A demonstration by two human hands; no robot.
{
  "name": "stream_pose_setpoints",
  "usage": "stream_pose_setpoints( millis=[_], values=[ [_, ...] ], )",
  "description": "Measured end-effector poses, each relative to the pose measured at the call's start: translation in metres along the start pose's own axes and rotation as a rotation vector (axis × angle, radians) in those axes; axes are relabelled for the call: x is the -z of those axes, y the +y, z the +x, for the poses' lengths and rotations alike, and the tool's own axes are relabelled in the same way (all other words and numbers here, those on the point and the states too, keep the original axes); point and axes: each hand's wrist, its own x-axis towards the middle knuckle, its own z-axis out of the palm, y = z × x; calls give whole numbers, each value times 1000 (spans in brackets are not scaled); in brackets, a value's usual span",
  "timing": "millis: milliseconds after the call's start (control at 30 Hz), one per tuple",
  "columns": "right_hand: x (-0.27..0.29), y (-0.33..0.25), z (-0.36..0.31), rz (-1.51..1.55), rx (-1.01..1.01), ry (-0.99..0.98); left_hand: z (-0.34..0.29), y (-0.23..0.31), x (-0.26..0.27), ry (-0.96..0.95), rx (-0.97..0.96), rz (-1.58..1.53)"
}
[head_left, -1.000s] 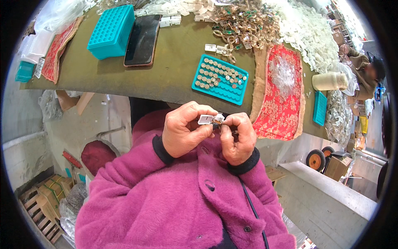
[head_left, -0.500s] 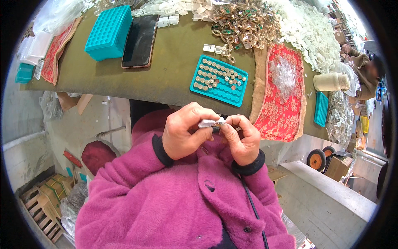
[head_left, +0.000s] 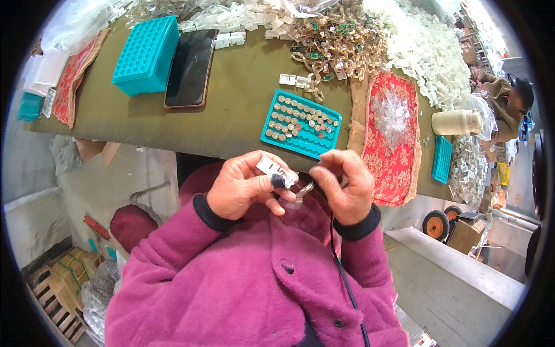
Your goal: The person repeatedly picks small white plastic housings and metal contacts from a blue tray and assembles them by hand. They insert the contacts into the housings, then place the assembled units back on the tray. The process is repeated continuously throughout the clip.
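Note:
My left hand (head_left: 240, 188) pinches a small white plastic piece (head_left: 269, 167) between thumb and fingers. A round black part (head_left: 278, 181) shows at its right end, by the thumb tip. Below it hangs a shiny metal loop (head_left: 305, 189), partly hidden by my fingers. My right hand (head_left: 348, 188) is just to the right, apart from the piece, its thumb and index finger parted with nothing visible between them. Beyond both hands lies a teal tray (head_left: 321, 148) with rows of small round metallic discs (head_left: 289, 118); the grooves at its near right hold none.
A teal rack (head_left: 141, 61) and a dark phone (head_left: 191, 69) lie at the left. Jumbled gold chain-like pieces (head_left: 338, 40) and heaped white plastic parts (head_left: 430, 52) fill the back. Clear bits cover a red floral cloth (head_left: 381, 173). A person (head_left: 506, 107) is at the far right.
My hands have moved apart: the right has let go and drawn to the right. My left hand has tilted the white piece, exposing the black part and the metal loop.

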Motion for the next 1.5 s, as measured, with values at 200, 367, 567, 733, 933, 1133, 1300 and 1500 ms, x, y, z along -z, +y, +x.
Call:
stream_pose_setpoints(
  millis=[200,367,567,733,933,1133,1300,1500],
  values=[
    [-2,15,46,-537,191,52,2,9,-2,14,-36,22],
    [-4,14,50,-542,118,34,7,8,-7,47,-93,90],
    [2,17,56,-598,146,-22,18,2,-10,-32,-70,-12],
    [7,20,60,-605,194,-75,18,4,-12,-28,-43,-20],
    [10,25,63,-582,236,-112,15,2,-22,13,10,133],
    [12,31,66,-569,361,-139,15,3,-28,76,1,61],
    [12,17,59,-475,482,-44,18,3,-34,136,-103,103],
    [16,-14,15,-189,530,10,15,-6,-39,57,-68,140]
  ],
)
